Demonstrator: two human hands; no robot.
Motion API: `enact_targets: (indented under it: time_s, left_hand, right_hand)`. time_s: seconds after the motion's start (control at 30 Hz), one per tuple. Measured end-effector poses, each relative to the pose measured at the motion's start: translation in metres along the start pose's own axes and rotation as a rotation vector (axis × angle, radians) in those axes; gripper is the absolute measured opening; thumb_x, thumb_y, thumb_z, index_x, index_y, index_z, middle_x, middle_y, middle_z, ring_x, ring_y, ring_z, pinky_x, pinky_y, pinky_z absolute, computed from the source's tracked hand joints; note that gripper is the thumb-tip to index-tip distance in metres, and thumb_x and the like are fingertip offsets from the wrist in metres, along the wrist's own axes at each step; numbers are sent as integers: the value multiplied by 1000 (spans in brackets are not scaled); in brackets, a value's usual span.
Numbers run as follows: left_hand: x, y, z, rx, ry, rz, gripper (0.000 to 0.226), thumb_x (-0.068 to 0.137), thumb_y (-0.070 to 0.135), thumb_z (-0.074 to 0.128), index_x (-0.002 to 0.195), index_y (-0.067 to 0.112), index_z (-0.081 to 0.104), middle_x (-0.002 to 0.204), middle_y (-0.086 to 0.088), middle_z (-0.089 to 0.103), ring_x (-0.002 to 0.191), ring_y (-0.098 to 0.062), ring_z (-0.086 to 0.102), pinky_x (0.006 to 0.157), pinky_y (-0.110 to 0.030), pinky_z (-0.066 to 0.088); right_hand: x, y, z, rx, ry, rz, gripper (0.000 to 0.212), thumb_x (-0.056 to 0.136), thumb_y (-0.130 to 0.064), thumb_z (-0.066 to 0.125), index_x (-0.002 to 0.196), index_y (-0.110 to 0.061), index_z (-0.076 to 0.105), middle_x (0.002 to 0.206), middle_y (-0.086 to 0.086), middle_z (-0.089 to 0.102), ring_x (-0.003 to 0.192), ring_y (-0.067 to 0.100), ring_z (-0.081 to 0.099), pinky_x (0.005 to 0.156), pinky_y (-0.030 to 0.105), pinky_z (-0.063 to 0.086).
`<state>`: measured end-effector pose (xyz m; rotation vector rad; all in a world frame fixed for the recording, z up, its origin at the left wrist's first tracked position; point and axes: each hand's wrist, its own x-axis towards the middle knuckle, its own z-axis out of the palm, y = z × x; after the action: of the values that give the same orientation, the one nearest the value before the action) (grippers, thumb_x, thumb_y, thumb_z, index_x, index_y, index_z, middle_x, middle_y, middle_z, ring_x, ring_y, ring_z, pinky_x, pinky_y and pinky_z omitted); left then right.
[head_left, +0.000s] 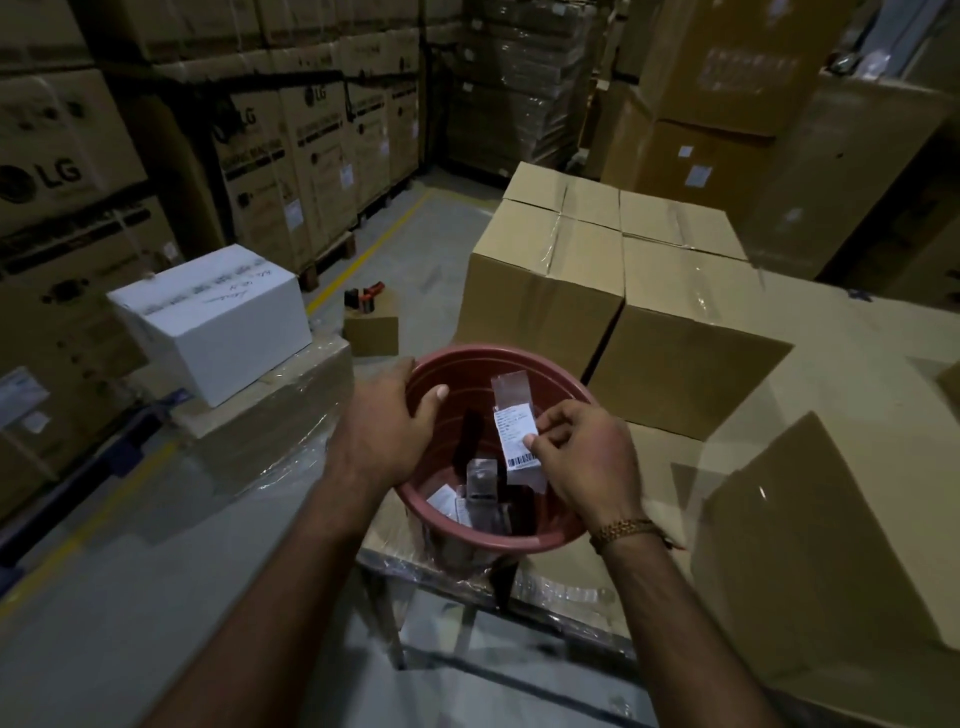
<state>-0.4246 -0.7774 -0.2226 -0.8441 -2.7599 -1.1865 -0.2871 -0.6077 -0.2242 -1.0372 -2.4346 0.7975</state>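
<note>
**Warehouse aisle: bucket steadied, label pinched above it**

Warehouse stacks fill my feed. Printed cartons rise in tall rows along the left and back, on a grey floor with a yellow line. Right of centre stand sealed tan boxes, taped across their tops and packed tight against each other. On the left, a white box sits on a film-wrapped carton. Beyond it, a small brown box on the floor carries a tape dispenser.

Front and centre I see the reddish-brown bucket, at the near edge of a low layer of cartons, just in front of the tan boxes. The left hand grips its left rim, fingers outside and thumb hooked over the inside. The right hand, with a gold bracelet at the wrist, pinches a white barcode label by its right edge between thumb and fingertips. The label stands upright over the bucket's mouth, with clear tape running past its top and bottom. Small packets lie at the bucket's bottom, too dim to make out.
</note>
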Motion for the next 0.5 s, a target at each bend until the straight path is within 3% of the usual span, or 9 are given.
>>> enact_targets:
  time_s: [0.1,0.27,0.4,0.5]
  left_hand:
    - [-3,-3,-2,-29,13,-14,35,105,38,60,137,24,64,116,5,73,95,-6,60,76,-17,41]
    - [-5,-5,-2,-70,21,-20,33,106,38,58,138,28,63,114,6,72,95,-7,61,74,-19,42]
    - [-6,-5,-2,-49,21,-27,34,106,40,58,139,30,62,111,11,69,94,-6,60,73,-19,41]
    - [-4,-6,-4,-33,9,-16,34,106,41,57,138,32,61,110,13,69,93,-5,60,70,-14,38]
  right_hand:
    - [2,-4,8,-44,-6,16,23,78,-36,92,78,-28,70,69,-13,71,73,9,69,73,33,60]
    - [2,-11,19,-114,-89,35,28,77,-37,93,71,-32,67,79,-11,75,80,12,72,79,28,59]
    - [6,-18,22,-131,-145,43,21,79,-41,92,87,-27,78,87,-8,78,84,14,74,84,33,61]
    - [7,-23,21,-248,-119,40,36,83,-45,87,107,-21,77,101,1,79,94,25,74,88,41,62]
